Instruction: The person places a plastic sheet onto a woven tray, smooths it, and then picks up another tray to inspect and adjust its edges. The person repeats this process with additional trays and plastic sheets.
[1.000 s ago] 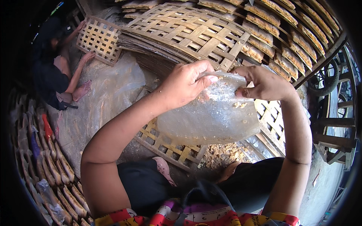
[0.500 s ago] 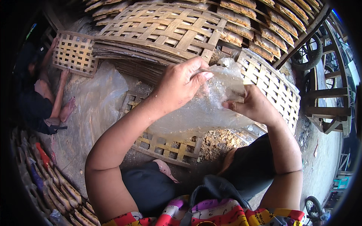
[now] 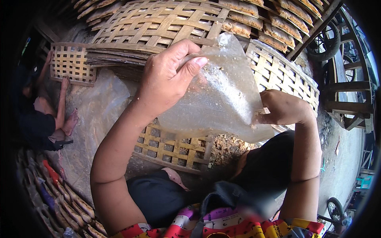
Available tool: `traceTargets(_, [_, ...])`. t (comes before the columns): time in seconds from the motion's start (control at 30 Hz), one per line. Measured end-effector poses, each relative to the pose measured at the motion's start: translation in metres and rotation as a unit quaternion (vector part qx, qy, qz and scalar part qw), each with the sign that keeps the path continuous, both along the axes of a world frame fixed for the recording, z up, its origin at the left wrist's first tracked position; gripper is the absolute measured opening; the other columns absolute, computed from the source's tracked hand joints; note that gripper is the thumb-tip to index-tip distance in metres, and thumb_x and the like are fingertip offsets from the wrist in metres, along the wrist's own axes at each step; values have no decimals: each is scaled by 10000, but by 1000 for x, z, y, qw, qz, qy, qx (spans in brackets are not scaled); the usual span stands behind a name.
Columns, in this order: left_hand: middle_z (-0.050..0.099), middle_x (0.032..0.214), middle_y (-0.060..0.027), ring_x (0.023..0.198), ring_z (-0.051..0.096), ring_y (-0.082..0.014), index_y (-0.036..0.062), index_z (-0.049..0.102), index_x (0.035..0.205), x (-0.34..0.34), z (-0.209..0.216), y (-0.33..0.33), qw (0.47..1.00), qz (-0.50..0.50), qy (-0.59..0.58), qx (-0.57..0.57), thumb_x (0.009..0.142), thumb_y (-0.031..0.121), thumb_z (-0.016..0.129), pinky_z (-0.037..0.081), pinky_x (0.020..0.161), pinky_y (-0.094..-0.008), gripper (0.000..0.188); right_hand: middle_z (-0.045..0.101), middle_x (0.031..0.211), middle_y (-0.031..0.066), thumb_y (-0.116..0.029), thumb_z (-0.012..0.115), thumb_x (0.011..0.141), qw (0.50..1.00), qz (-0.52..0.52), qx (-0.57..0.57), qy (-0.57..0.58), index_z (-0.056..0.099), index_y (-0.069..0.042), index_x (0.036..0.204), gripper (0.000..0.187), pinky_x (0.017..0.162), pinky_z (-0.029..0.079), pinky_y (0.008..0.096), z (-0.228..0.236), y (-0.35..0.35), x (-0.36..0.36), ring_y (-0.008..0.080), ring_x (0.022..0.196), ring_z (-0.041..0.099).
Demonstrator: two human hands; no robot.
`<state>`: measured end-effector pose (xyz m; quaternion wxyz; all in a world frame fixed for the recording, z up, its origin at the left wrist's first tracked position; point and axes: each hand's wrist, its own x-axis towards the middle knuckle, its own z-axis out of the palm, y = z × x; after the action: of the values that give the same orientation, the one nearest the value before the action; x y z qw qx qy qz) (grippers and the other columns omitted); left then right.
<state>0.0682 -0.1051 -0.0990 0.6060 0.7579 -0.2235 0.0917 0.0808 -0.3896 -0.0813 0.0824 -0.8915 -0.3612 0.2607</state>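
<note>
Left hand (image 3: 168, 75) at upper centre, fingers (image 3: 191, 68) pinching translucent plastic sheet (image 3: 218, 103), right hand (image 3: 285, 108) at centre right, fingers closed on its edge.

Hands (image 3: 166, 75) (image 3: 285, 108) now wider apart

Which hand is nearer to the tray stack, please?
Left. In view, the left hand overlaps the near edge of the tray stack; the right hand is lower, farther right.

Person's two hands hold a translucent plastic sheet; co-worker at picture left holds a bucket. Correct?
Not a bucket: in the head view, the co-worker holds a woven bamboo panel. The rest stands: the left hand and right hand hold the translucent plastic sheet.
</note>
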Motion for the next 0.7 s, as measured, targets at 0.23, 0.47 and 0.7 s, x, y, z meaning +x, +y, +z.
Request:
traceTargets(0.23, [642, 769, -17, 719, 649, -67, 8, 591, 961, 6, -8, -5, 999, -29, 17, 25, 964, 107, 613, 479, 609, -222, 102, 691, 794, 191, -380, 751, 841, 918, -231, 300, 117, 673, 70, 995, 482, 719, 509, 366, -10, 28, -7, 273, 739, 669])
traceTargets(0.47, [625, 790, -5, 707, 606, -51, -5, 579, 949, 6, -1, -3, 999, -14, 8, -51, 969, 64, 590, 474, 621, -212, 72, 642, 760, 243, -484, 794, 756, 993, -59, 106, 10, 664, 74, 908, 593, 684, 493, 415, 7, 8, 2, 354, 760, 657])
traceTargets(0.7, [637, 828, -28, 711, 616, -57, -16, 559, 988, 7, -2, -9, 992, 22, -28, -119, 978, 54, 570, 509, 633, -205, 71, 653, 766, 263, -326, 760, 826, 973, -121, 159, -115, 676, 80, 902, 422, 698, 505, 409, -18, 13, 2, 390, 742, 648])
